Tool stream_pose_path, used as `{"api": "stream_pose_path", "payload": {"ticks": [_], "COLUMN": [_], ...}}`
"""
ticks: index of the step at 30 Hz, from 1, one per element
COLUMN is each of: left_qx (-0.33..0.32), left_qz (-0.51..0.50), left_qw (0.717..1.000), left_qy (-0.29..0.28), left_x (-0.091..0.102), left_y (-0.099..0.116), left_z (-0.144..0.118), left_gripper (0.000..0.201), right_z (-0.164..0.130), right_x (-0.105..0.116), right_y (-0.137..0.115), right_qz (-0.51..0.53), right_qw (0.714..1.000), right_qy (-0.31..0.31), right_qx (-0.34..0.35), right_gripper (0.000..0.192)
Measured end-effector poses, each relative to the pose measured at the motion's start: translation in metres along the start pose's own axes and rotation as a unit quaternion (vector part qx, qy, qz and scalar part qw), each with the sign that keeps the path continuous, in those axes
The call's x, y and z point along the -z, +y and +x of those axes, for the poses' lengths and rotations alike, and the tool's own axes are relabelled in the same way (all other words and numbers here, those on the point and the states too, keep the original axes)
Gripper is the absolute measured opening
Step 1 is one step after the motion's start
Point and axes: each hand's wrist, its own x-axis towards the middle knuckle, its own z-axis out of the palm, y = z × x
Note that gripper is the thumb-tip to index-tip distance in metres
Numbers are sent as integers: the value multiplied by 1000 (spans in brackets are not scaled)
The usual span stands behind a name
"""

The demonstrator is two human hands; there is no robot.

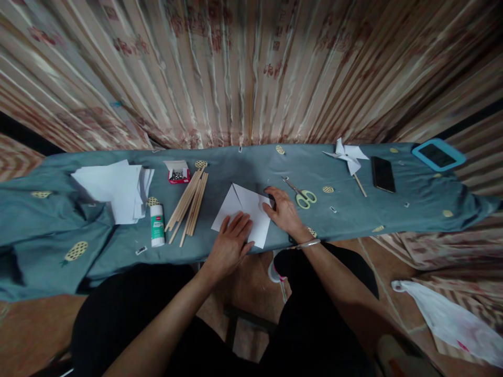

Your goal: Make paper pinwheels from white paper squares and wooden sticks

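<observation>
Paper (257, 213) flat on cloth (223, 167), dark line in from its far corner. Left hand (231, 243) splayed on it, gripping nothing; right hand (284, 210) curved at its right edge, can't tell if pinching. Step looks like flattening. Next move calls for firm hold, edges aligned. Scissors (305, 198) right of paper.

The table (251, 163) is bearing papers (106, 191), glue (157, 225), a box (179, 179), sticks (184, 200), a sheet (253, 208), scissors (297, 191), a pinwheel (348, 158), a phone (383, 174) and a blue device (439, 155).
</observation>
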Motion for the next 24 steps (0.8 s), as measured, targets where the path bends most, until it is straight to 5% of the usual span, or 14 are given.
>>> {"api": "stream_pose_path", "payload": {"ticks": [11, 15, 20, 24], "left_qx": [-6, -4, -4, -3], "left_qz": [0, -3, -3, 9], "left_qw": [1000, 1000, 1000, 1000], "left_qy": [3, -5, -8, 4], "left_x": [-2, 0, 2, 1], "left_y": [-2, -1, 1, -4], "left_z": [-1, 0, 1, -3], "left_gripper": [47, 47, 51, 57], "right_z": [-1, -6, -19, -24], "right_x": [12, 18, 5, -8], "right_y": [18, 5, -27, -34], "right_qz": [-35, -60, -46, -51], "right_qw": [999, 997, 993, 992], "right_qy": [22, 53, -35, -65], "right_qx": [-7, 10, 101, 100], "right_gripper": [34, 35, 35, 34]}}
